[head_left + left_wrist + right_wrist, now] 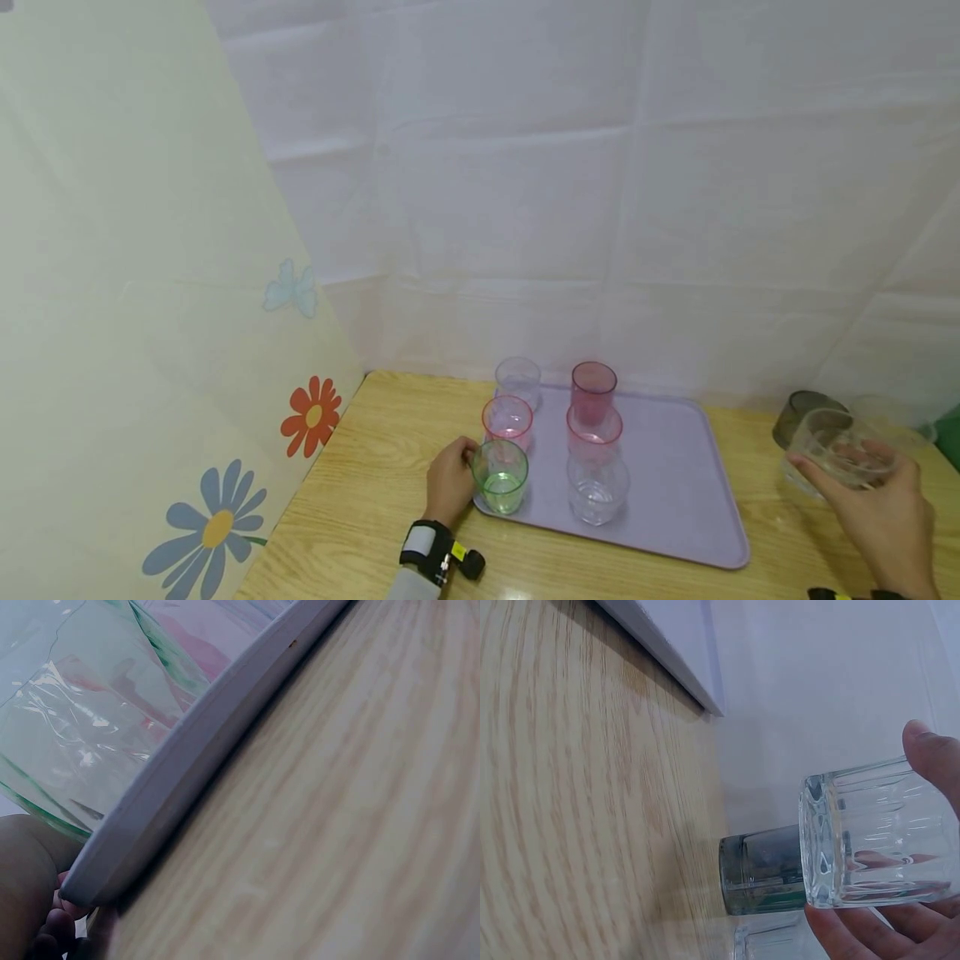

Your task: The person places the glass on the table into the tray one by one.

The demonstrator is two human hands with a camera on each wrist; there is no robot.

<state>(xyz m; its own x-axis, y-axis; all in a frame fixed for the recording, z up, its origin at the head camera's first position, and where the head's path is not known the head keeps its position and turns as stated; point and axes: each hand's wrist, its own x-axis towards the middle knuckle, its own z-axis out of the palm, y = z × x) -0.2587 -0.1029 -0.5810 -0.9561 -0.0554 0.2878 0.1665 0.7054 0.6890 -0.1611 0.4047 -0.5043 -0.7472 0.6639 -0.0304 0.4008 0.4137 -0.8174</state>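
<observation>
In the head view, my right hand (pixel 888 521) holds a clear glass (pixel 832 446) above the table, thumb on one side and fingers on the other. The right wrist view shows this glass's thick faceted base (pixel 821 844). My left hand (pixel 448 482) grips the near-left edge of a lilac tray (pixel 667 475), beside a green-tinted glass (pixel 501 479). Fingers (pixel 58 930) curl at the tray's rim in the left wrist view. Also on the tray stand two pink glasses (pixel 507 421), a dark red glass (pixel 594 387) and two clear glasses (pixel 597 496).
Behind the held glass stand a smoky grey glass (pixel 793 421) and another clear glass (pixel 896 411), partly hidden. A dark green object (pixel 951 435) shows at the right edge. White cloth (pixel 510 192) backs the wooden table (pixel 390 467); a flower-patterned panel (pixel 187 350) stands left.
</observation>
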